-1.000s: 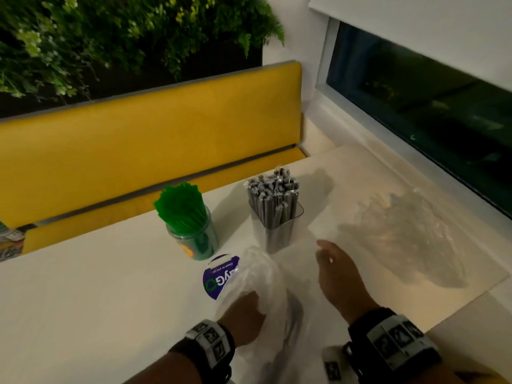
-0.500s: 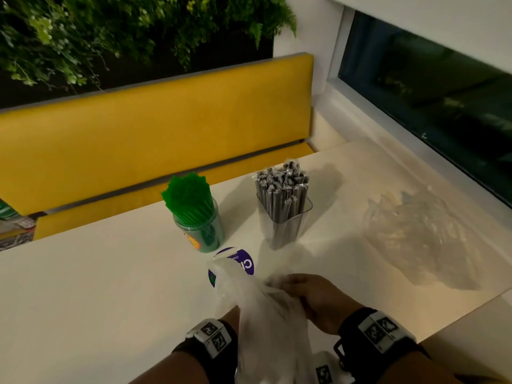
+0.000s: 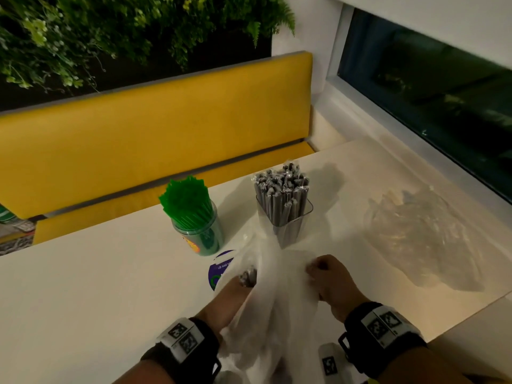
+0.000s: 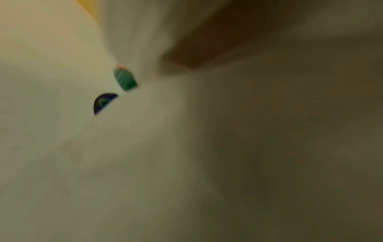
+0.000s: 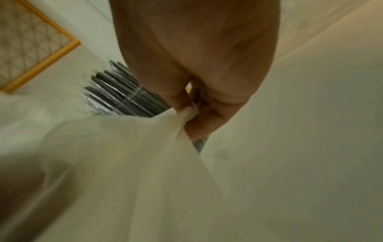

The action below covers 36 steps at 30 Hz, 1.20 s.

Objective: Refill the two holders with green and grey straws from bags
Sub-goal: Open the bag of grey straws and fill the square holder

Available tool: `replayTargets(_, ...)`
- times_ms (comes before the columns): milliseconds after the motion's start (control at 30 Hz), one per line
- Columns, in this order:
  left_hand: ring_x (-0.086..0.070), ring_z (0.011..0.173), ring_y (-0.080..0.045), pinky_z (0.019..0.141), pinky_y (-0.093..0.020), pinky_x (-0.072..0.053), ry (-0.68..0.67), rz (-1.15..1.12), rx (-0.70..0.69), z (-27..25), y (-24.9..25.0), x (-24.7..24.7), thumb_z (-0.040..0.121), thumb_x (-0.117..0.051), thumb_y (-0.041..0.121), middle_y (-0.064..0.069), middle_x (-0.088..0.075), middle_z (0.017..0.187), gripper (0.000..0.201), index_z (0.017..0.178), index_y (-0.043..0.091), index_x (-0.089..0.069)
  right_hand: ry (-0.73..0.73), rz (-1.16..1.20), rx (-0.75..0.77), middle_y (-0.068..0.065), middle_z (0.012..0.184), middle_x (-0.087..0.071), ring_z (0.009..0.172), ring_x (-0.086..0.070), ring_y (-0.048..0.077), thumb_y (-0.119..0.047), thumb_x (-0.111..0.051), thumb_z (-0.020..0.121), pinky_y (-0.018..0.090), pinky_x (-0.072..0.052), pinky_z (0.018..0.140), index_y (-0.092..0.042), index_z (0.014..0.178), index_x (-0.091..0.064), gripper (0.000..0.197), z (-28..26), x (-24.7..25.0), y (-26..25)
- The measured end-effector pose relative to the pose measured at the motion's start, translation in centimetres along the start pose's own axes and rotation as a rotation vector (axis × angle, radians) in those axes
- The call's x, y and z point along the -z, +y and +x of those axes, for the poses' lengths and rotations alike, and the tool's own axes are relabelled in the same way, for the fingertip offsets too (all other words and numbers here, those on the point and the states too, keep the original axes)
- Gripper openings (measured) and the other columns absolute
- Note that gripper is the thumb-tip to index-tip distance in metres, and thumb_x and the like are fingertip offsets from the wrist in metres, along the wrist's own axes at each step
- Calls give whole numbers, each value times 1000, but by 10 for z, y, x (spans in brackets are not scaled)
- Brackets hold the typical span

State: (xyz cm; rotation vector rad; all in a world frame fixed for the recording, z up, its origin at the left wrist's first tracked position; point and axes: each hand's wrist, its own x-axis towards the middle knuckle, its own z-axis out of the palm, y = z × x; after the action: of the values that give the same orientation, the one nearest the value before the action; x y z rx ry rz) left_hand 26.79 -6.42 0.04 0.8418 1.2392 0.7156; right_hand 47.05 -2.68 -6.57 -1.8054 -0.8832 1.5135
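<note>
A round holder of green straws and a clear square holder of grey straws stand mid-table. In front of them a white plastic bag hangs between my hands. My left hand reaches along the bag's left side, and the ends of a small bunch of grey straws stick out at its fingertips. My right hand pinches the bag's edge; in the right wrist view the fingers clamp the film just before the grey straws. The left wrist view is blurred and mostly bag, showing only the green holder.
A crumpled clear bag lies flat on the table's right side. A round purple sticker is on the table before the green holder. A yellow bench runs behind the table and a window along the right.
My right hand has pulled the bag's edge to the right, spreading it. My left hand has come forward, and grey straw ends now show at its fingertips.
</note>
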Motion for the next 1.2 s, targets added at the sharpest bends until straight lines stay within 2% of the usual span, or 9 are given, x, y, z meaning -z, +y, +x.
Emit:
replayTargets(100, -65, 82, -13, 76, -26, -50, -41, 48, -152, -8, -1, 34, 64, -79, 35, 2, -72, 82, 30, 82, 11, -73, 137, -171, -18, 18, 79, -58, 59, -55, 29, -7, -46, 90, 34, -45, 51, -25, 84, -51, 20, 17, 5, 20)
replayTargets(233, -70, 90, -35, 87, -46, -53, 65, -127, -417, -35, 36, 61, 56, -90, 23, -19, -71, 83, 33, 78, 14, -67, 133, -475, -36, 15, 86, -59, 67, -58, 29, -6, -39, 86, 33, -43, 55, -22, 98, -43, 21, 21, 7, 34)
replayTargets(433, -70, 77, -23, 86, -48, -57, 274, -18, -891, -77, 139, 85, 74, -82, 36, 1, -70, 77, 30, 91, 23, -60, 125, -493, -125, 16, 105, -54, 80, -63, 35, -21, -51, 90, 44, -58, 66, -12, 102, -40, 19, 16, 12, 23)
replayTargets(533, -71, 76, -17, 77, -36, -60, 174, -63, -897, -72, 175, 72, 76, -80, 44, 2, -68, 75, 41, 90, 15, -56, 223, -648, 72, 6, 121, -40, 98, -60, 28, -39, -59, 89, 35, -52, 80, -21, 117, -44, 36, 8, 14, 0)
replayTargets(600, -68, 68, -16, 72, -36, -60, 107, -120, -850, -55, 189, 40, 82, -72, 22, 2, -66, 68, 12, 81, 17, -61, 317, -725, 447, 3, 131, -38, 114, -54, 22, -33, -62, 89, 29, -46, 92, -27, 126, -48, 40, 0, 13, -24)
replayTargets(700, -64, 67, -22, 72, -42, -56, 126, -220, -620, -14, 198, -5, 91, -59, 2, -5, -62, 69, 13, 86, 15, -58, 272, -806, 759, 9, 146, -35, 125, -49, 23, -23, -61, 90, 32, -51, 96, -27, 134, -50, 46, 4, 10, -56)
replayTargets(800, -60, 73, -27, 71, -46, -51, 243, -230, -489, 35, 199, -17, 95, -59, 4, -7, -60, 71, 10, 89, 12, -56, 204, -814, 745, 7, 134, -55, 118, -55, 23, -28, -64, 91, 29, -48, 93, -21, 118, -64, 28, 18, 7, -74)
replayTargets(933, -51, 77, -26, 69, -48, -46, 430, -128, -538, 78, 191, -12, 95, -59, 8, -8, -54, 77, 21, 83, 23, -52, 214, -849, 836, -8, 93, -68, 84, -60, 14, -36, -68, 85, 22, -39, 65, -26, 90, -69, 12, 24, 6, -83)
replayTargets(1200, -54, 67, -35, 62, -50, -53, 494, 133, -807, 94, 159, -32, 95, -60, 18, -16, -57, 78, 8, 94, 21, -52, 162, -916, 798, -5, 92, -68, 84, -60, 20, -43, -65, 86, 33, -47, 73, -24, 88, -70, 21, 28, 10, -95)
